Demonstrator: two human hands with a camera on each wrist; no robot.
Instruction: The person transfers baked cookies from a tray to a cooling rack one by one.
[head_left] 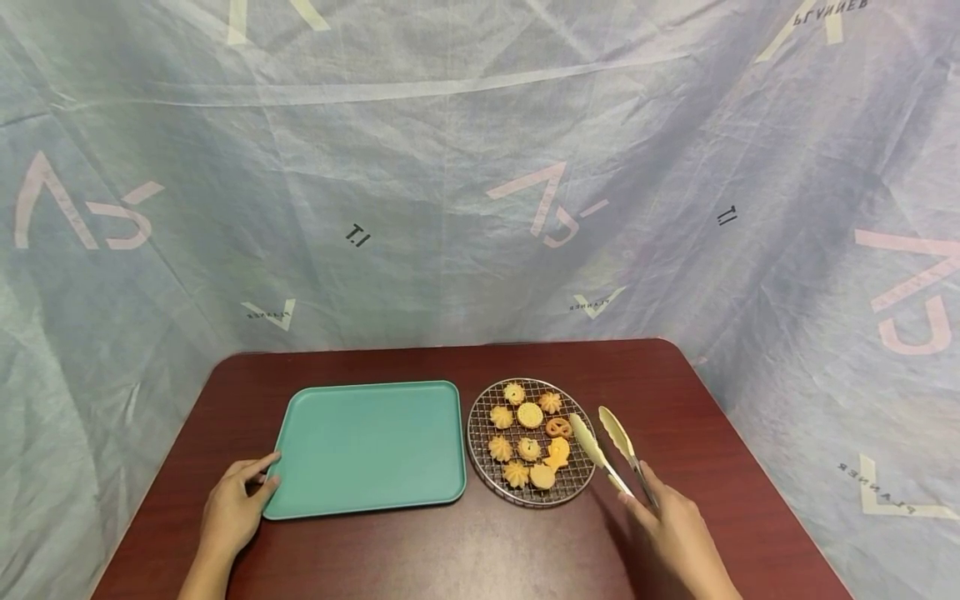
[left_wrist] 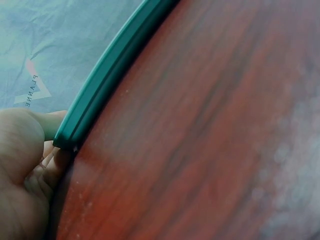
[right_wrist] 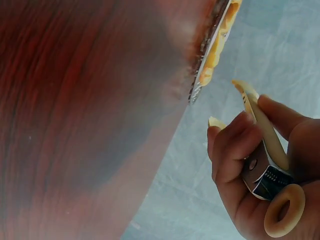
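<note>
My left hand (head_left: 231,508) grips the left edge of a green rectangular tray (head_left: 367,450), with the thumb on one side of the rim and curled fingers at the other in the left wrist view. The tray lies flat and bare. In my right hand (head_left: 675,525) is a pair of tongs (head_left: 590,443) with cream scalloped tips spread apart and a ring (right_wrist: 285,211) at the handle end. One tip overlaps the right edge of a round wire rack (head_left: 566,492) in the head view; nothing is between the tips. Several cookies lie on the rack, including a pretzel-shaped cookie (head_left: 558,427).
Rack and tray stand side by side on a dark red wooden table (head_left: 420,550), a narrow gap between them. Piped swirl cookies (head_left: 501,448) and a plain round cookie (head_left: 542,477) share the rack. Grey printed cloth (head_left: 442,208) hangs behind and at both sides.
</note>
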